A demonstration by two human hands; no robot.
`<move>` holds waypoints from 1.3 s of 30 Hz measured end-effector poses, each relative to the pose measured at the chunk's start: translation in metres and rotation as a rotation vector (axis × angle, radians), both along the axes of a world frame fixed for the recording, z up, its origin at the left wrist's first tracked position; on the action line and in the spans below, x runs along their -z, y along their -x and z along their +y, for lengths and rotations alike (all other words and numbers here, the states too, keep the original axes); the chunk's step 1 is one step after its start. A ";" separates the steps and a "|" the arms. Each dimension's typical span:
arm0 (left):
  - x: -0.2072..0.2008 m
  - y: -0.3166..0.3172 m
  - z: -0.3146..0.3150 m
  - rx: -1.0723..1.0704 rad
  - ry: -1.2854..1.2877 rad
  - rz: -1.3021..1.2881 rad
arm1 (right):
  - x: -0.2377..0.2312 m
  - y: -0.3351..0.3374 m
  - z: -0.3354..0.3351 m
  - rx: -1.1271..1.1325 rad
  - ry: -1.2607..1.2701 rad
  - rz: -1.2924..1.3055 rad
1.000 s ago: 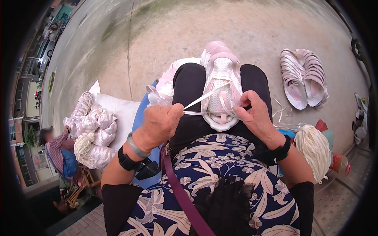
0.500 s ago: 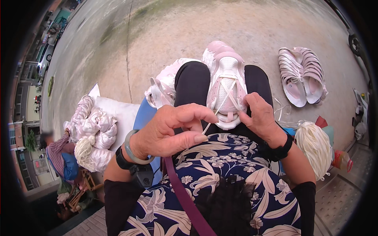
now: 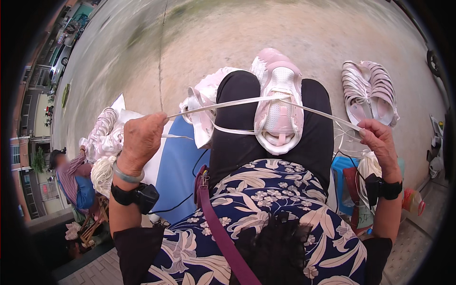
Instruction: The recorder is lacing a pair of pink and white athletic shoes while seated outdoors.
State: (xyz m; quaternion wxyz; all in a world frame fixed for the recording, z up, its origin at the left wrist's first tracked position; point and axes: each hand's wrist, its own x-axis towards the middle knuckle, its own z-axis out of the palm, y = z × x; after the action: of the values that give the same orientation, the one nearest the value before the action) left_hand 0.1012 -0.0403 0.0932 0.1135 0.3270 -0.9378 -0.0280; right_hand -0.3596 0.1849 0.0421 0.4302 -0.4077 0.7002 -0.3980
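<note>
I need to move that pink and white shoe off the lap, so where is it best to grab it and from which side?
Probably grip the pink and white shoe across its narrow middle, coming from above. It lies sole-down between the knees, toe pointing away, so both sides are reachable there. The white lace is stretched taut between the left hand and right hand.

Dark blue flowered top worn, black trousers, maroon strap across chest. Black bands strapped on both wrists; pale green bangle worn on left wrist.
</note>
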 end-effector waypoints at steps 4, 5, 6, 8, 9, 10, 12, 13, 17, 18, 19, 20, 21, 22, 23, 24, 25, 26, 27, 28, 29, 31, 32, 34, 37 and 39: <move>0.010 -0.059 -0.019 -0.194 0.124 0.069 | -0.020 0.054 0.046 0.068 -0.146 0.003; 0.012 -0.073 -0.024 -0.245 0.147 0.040 | -0.019 0.072 0.064 0.114 -0.136 0.063; 0.014 -0.088 -0.029 -0.296 0.170 0.011 | -0.017 0.093 0.082 0.161 -0.125 0.122; 0.018 -0.121 -0.040 -0.350 0.199 0.026 | -0.008 0.131 0.112 0.226 -0.122 0.223; 0.021 -0.137 -0.045 -0.406 0.221 0.044 | -0.006 0.146 0.122 0.289 -0.124 0.328; 0.024 -0.156 -0.049 -0.409 0.222 0.043 | -0.007 0.157 0.130 0.287 -0.123 0.327; 0.024 -0.183 -0.055 -0.533 0.289 0.006 | -0.010 0.176 0.145 0.238 -0.215 0.495; 0.022 -0.188 -0.055 -0.533 0.341 -0.024 | -0.009 0.184 0.154 0.264 -0.233 0.601; 0.020 -0.226 -0.062 -0.603 0.458 -0.039 | -0.008 0.224 0.191 0.156 -0.052 1.086; 0.016 -0.231 -0.062 -0.602 0.460 -0.043 | -0.009 0.233 0.199 0.156 -0.052 1.082; 0.012 -0.236 -0.062 -0.639 0.481 -0.111 | -0.015 0.241 0.207 0.141 -0.088 1.192; 0.008 -0.241 -0.062 -0.675 0.502 -0.180 | -0.020 0.250 0.215 0.124 -0.124 1.301; 0.009 -0.246 -0.063 -0.683 0.490 -0.159 | -0.024 0.261 0.224 0.067 -0.127 1.380; 0.008 -0.247 -0.063 -0.680 0.490 -0.160 | -0.026 0.268 0.231 0.067 -0.130 1.379; 0.007 -0.248 -0.064 -0.687 0.481 -0.198 | -0.026 0.275 0.237 0.084 -0.122 1.367; 0.007 -0.247 -0.064 -0.693 0.473 -0.232 | -0.026 0.280 0.243 0.101 -0.113 1.357; 0.008 -0.246 -0.066 -0.691 0.472 -0.231 | -0.024 0.285 0.249 0.102 -0.116 1.359; 0.011 -0.244 -0.067 -0.698 0.458 -0.215 | -0.020 0.289 0.254 0.147 -0.081 1.406; 0.010 -0.239 -0.065 -0.709 0.447 -0.205 | -0.016 0.287 0.250 0.188 -0.041 1.448; 0.010 -0.233 -0.061 -0.711 0.446 -0.209 | -0.012 0.284 0.246 0.185 -0.041 1.446; 0.012 -0.227 -0.057 -0.716 0.459 -0.294 | -0.008 0.281 0.243 0.146 -0.236 1.406; 0.013 -0.221 -0.059 -0.713 0.476 -0.372 | 0.001 0.279 0.250 0.118 -0.431 1.359; 0.017 -0.222 -0.062 -0.757 0.458 -0.371 | 0.008 0.277 0.256 0.094 -0.342 1.398; 0.020 -0.216 -0.066 -0.796 0.435 -0.373 | 0.019 0.269 0.257 0.068 -0.259 1.433; 0.026 -0.196 -0.071 -0.726 0.365 -0.442 | 0.035 0.252 0.243 0.225 -0.101 1.279; 0.036 -0.180 -0.081 -0.713 0.342 -0.441 | 0.044 0.234 0.218 0.336 -0.326 0.850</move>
State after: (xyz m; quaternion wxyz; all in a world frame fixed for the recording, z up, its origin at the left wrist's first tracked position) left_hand 0.2810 -0.1209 0.0568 -0.0343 0.6043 -0.7594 0.2386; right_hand -0.5932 0.4024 -0.0019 0.0941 -0.3428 0.9233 -0.1455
